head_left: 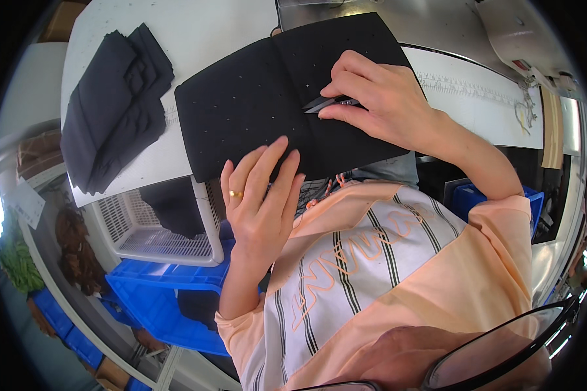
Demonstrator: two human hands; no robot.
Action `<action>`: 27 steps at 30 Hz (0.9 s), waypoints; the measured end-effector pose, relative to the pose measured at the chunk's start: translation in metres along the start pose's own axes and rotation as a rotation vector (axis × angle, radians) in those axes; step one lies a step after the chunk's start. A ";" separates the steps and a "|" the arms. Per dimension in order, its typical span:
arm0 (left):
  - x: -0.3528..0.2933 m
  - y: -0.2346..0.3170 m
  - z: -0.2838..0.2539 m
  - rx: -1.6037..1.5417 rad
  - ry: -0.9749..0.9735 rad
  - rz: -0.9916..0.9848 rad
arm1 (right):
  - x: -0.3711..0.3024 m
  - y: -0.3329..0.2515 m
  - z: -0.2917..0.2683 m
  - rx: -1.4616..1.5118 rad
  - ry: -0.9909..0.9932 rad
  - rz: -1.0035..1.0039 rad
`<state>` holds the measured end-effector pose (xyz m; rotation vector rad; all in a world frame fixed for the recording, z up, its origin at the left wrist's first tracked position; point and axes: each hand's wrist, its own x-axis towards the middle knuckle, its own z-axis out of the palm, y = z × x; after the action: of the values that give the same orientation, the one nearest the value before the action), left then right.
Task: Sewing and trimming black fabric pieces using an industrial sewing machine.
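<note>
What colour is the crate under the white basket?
Blue crate, seen in the head view.

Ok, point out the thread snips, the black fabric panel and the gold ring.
thread snips (324, 103), head view, on the dark blades.
black fabric panel (241, 98), head view, on its left half.
gold ring (236, 193), head view, on the band.

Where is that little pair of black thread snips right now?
In the head view, the small black thread snips sit pinched in the right hand, upper middle, over the flat black perforated fabric panel on the white table.
</note>
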<state>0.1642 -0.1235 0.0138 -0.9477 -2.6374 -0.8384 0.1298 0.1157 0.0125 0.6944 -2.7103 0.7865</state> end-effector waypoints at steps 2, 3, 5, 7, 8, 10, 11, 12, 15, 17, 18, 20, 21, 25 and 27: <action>0.010 -0.001 0.007 0.033 -0.013 -0.006 | 0.001 0.000 0.000 -0.008 -0.009 -0.001; 0.015 -0.003 0.009 0.036 0.015 0.016 | 0.001 0.000 0.000 -0.026 0.003 -0.013; 0.022 -0.006 0.014 0.046 0.046 0.049 | 0.000 0.001 0.000 -0.043 0.016 -0.023; 0.031 -0.010 0.018 0.061 0.125 0.104 | 0.000 0.004 -0.001 -0.096 0.074 0.043; 0.035 -0.012 0.019 0.065 0.116 0.112 | -0.001 0.005 -0.001 -0.096 0.074 0.044; 0.045 -0.014 0.020 0.052 0.101 0.146 | -0.002 0.009 -0.003 -0.031 0.154 0.125; 0.051 -0.015 0.020 0.068 0.081 0.159 | -0.002 0.009 -0.003 -0.006 0.162 0.128; 0.055 -0.014 0.018 0.064 0.104 0.169 | -0.003 0.010 -0.003 -0.004 0.162 0.129; 0.066 -0.010 0.013 0.200 -0.037 0.262 | -0.004 0.011 -0.003 0.029 0.168 0.133; 0.070 -0.005 0.010 0.463 -0.104 0.464 | -0.004 0.010 -0.003 0.039 0.163 0.133; 0.072 -0.004 0.010 0.459 -0.129 0.473 | -0.004 0.010 -0.003 0.028 0.166 0.133; 0.074 -0.002 0.012 0.568 -0.183 0.603 | -0.005 0.010 -0.003 0.064 0.169 0.144; 0.075 -0.003 0.012 0.568 -0.183 0.605 | -0.005 0.009 -0.003 0.050 0.173 0.144; 0.077 -0.013 0.014 0.485 -0.124 0.551 | -0.005 0.008 -0.003 0.067 0.149 0.172; 0.075 -0.019 0.014 0.307 -0.096 0.407 | -0.006 0.008 -0.004 0.056 0.142 0.178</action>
<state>0.0942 -0.0884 0.0229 -1.3899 -2.4173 -0.2919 0.1310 0.1256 0.0102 0.3949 -2.6548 0.9181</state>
